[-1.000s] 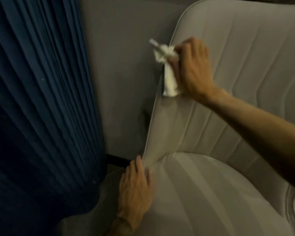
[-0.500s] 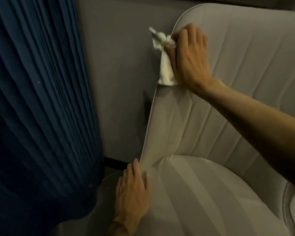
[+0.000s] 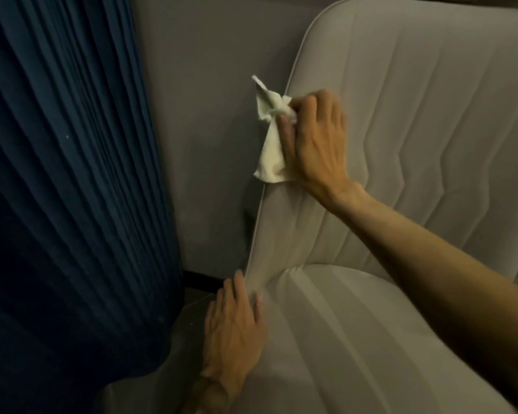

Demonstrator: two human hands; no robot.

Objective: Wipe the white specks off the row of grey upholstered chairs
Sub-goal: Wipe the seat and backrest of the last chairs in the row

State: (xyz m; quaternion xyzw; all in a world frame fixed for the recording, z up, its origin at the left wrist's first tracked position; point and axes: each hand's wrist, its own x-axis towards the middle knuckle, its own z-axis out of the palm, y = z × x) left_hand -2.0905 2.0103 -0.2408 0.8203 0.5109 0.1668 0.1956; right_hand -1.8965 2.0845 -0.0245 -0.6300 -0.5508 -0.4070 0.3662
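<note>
right hand [image 3: 314, 138] gripped white cloth [image 3: 271, 144] against grey chair [image 3: 416, 130] backrest's left edge; cloth's long axis ran vertical, tail down; left hand [image 3: 237, 321] lay flat, fingers straight, on seat edge

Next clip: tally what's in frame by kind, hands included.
hands: 2 (left hand, right hand)
white cloth: 1
grey chair: 1
blue curtain: 1
Total: 5

One wide-angle view, worn on the head, looks forward and down from close above the grey chair [image 3: 416, 130]: seat near, backrest far, blue curtain [image 3: 57, 204] left. The right hand [image 3: 314, 144] and its cloth [image 3: 271, 158] sit mid-frame.
</note>
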